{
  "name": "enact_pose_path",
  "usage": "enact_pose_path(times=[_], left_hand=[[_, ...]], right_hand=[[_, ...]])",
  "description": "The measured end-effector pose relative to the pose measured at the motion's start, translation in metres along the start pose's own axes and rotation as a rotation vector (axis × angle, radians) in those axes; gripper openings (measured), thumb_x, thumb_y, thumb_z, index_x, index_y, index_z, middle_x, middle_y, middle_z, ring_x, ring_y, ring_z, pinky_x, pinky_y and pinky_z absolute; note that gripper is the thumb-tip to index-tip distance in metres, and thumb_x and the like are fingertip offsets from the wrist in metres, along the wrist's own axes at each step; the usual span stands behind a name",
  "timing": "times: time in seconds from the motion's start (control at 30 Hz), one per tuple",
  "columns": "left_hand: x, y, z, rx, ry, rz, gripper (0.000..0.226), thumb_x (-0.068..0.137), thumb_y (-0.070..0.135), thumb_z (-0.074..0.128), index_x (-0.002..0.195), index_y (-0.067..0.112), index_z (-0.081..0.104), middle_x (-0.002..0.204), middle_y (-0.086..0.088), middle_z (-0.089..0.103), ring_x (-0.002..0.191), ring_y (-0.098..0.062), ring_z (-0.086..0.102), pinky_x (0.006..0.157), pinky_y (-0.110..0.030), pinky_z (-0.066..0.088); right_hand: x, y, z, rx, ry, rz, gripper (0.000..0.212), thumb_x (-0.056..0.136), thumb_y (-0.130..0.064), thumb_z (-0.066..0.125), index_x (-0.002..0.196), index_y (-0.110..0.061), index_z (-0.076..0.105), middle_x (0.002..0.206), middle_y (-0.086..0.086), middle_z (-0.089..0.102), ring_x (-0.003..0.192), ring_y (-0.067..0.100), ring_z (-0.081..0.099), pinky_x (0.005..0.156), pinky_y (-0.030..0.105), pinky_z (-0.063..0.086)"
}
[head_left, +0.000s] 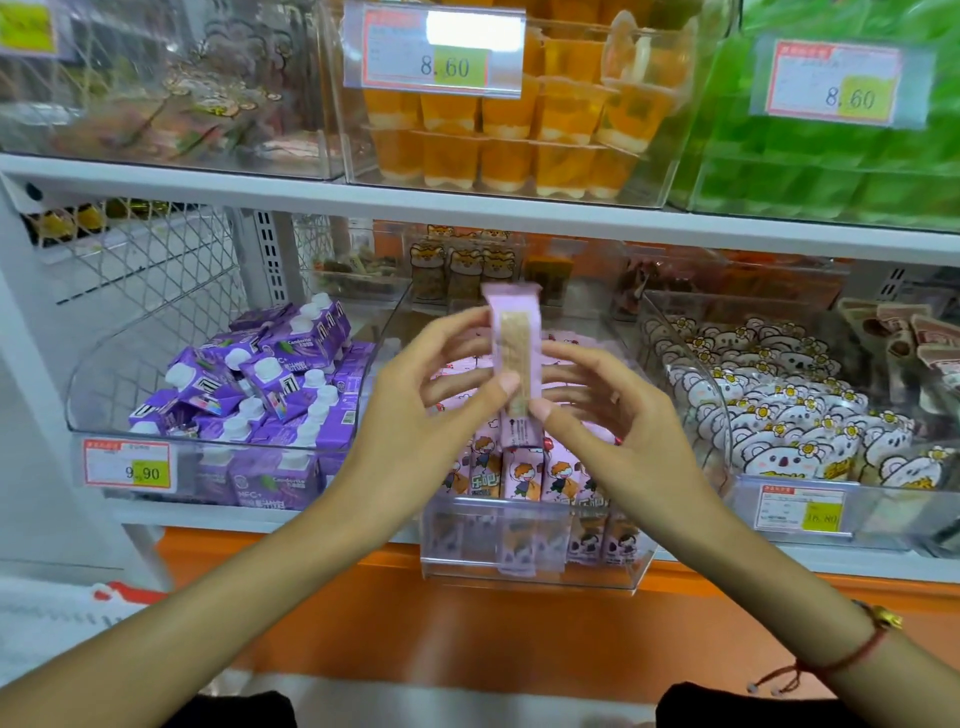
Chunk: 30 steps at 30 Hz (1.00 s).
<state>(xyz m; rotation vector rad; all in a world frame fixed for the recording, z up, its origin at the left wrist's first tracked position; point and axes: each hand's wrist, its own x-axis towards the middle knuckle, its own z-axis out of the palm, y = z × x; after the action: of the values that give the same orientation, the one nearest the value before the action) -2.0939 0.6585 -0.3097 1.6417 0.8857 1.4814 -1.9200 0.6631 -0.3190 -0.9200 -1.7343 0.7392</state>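
Upright, the pink-wrapped snack bar (513, 358) with clear window is pinched by both hands.

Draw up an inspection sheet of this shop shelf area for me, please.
Surface: white shelf, carrying clear bins.
Job's things: pink snack bar, upright, held above the clear bin of similar bars.
Clutter: purple cartons to the left; koala packets to the right.
Grippers: left hand and right hand both pinch the bar.
Cables: nothing seen.
Surroundings: orange jelly cups and green packs on the upper shelf; price tag reads 8.60.
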Motion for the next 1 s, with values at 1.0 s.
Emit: enact_pose_path(times=[1.0], left_hand=[[0.007,0.0,-0.006,-0.171,0.13,-0.332,0.024,0.088,0.045,0.061,0.106,0.029,0.061,0.097,0.011,0.073,0.085,-0.014,0.073,0.063,-0.025,0.059]], right_hand=[[0.003,-0.015,-0.02,0.525,-0.049,0.313,0.035,0.087,-0.028,0.056,0.119,-0.014,0.063,0.115,0.003,0.069,0.097,0.019,0.07,0.081,0.023,0.055]])
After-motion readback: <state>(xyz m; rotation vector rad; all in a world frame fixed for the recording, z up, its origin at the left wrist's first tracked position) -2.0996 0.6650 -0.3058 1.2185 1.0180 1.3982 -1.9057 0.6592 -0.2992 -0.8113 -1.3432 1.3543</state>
